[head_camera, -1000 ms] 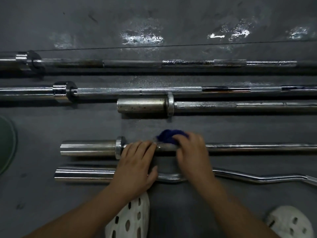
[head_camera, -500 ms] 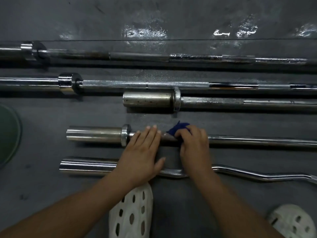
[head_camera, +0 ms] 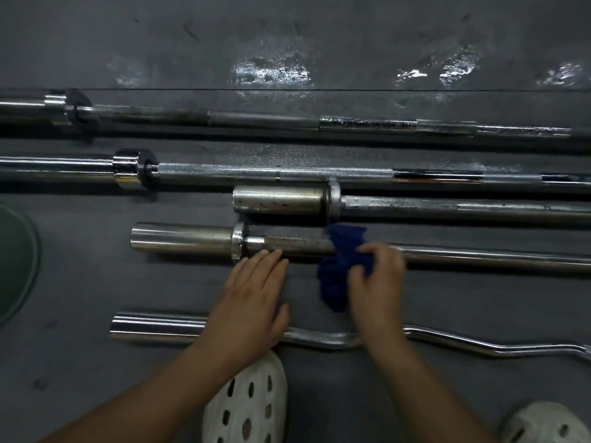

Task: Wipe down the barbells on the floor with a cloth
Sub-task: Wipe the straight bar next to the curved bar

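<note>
Steel barbell (head_camera: 319, 246), 2nd from near side, lies on floor (head_camera: 80, 282) w/ long axis running L–R, just beyond both hands. Left hand (head_camera: 252, 302): flat, fingers straight, tips touching shaft near collar. Right hand (head_camera: 377, 276): curled round blue cloth (head_camera: 342, 266) draped over shaft. Right hand is nearer the unwiped length; judged next stroke runs rightward along axis.
</note>
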A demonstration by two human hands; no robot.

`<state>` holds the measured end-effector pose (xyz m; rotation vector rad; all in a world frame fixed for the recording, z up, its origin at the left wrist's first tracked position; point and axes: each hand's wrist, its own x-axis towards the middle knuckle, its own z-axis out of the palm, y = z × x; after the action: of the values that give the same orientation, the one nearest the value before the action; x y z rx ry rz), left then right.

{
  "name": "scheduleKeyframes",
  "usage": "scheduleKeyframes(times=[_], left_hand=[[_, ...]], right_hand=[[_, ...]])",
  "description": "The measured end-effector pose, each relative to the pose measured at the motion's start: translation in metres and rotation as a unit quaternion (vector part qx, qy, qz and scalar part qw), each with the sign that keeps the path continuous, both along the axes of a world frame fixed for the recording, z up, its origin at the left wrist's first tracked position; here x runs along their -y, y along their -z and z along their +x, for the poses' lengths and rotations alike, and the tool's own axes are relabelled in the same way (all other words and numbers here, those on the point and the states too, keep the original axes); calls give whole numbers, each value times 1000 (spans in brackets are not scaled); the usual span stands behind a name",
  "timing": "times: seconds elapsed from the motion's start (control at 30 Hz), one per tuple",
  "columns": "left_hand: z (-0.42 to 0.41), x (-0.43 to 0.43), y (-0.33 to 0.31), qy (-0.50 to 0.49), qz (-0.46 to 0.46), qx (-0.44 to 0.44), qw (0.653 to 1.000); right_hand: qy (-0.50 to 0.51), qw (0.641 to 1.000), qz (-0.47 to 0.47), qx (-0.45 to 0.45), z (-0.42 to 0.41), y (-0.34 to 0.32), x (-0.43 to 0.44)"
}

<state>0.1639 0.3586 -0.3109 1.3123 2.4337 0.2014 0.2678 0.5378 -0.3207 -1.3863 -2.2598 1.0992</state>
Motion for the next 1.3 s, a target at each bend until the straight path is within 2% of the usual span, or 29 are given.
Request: scheduleKeyframes(times=[0.07, 0.1, 0.17, 0.2, 0.27, 0.33, 0.37, 0.43, 0.47, 0.53, 0.6, 0.63, 0.67, 0.73, 0.8, 0.97, 1.07, 1.1, 1.2, 1.3], left_hand=[[-4, 0, 3, -3, 1, -4, 1000], [-5, -2, 4, 1, 2, -1, 1000], [-5, -6, 2, -5, 3, 14, 1000], [-6, -7, 1, -12, 7, 18, 1000], [-10, -6, -1, -11, 17, 7, 1000], [-15, -4, -3, -1, 24, -12, 1000], [-17, -5, -2, 0, 25, -19, 1000], [-17, -8, -2, -4, 22, -25, 999], [-15, -9, -2, -6, 21, -23, 999], [-14, -9, -2, -5, 26, -22, 999], [-16, -5, -5, 1, 34, -30, 999], [-19, -1, -5, -2, 39, -36, 999], [-22, 1, -5, -6, 41, -41, 998], [-27, 3, -5, -13, 35, -40, 998], [-30, 1, -5, -15, 26, -35, 999], [-30, 1, -7, 0, 10, -33, 999], [-31, 9, 0, -20, 8, -21, 1000], [-32, 12, 3, -30, 14, -9, 999], [-35, 21, 7, -58, 35, 37, 997], [-34, 27, 6, -66, 28, 61, 996]], right_hand=[[160, 985, -69, 14, -2, -1, 0], [152, 981, -115, 22, -13, -2, 12], [22, 976, -216, 8, -40, -3, 45], [0, 970, -243, -17, -49, -6, 52], [75, 973, -204, -76, -58, -12, 38], [174, 974, -103, -101, -44, -15, 10], [163, 984, -43, -62, -36, -13, 5], [33, 996, 71, 47, -30, -8, 19], [-55, 991, 94, 75, -31, -3, 31], [-175, 982, 50, 53, -33, -1, 40], [-184, 983, -10, -4, -35, -1, 29], [-169, 986, 4, -8, -36, -1, 26], [-163, 986, 23, 2, -38, -1, 26], [-239, 965, 83, 66, -47, -2, 36], [-292, 946, 103, 94, -54, 0, 43], [-298, 943, 79, 128, -32, -14, 33], [-216, 962, 60, 155, -30, -8, 36], [-219, 962, 64, 149, -34, -7, 44], [-305, 949, 43, 67, -47, -7, 83], [-388, 919, 40, 60, -40, -10, 90]])
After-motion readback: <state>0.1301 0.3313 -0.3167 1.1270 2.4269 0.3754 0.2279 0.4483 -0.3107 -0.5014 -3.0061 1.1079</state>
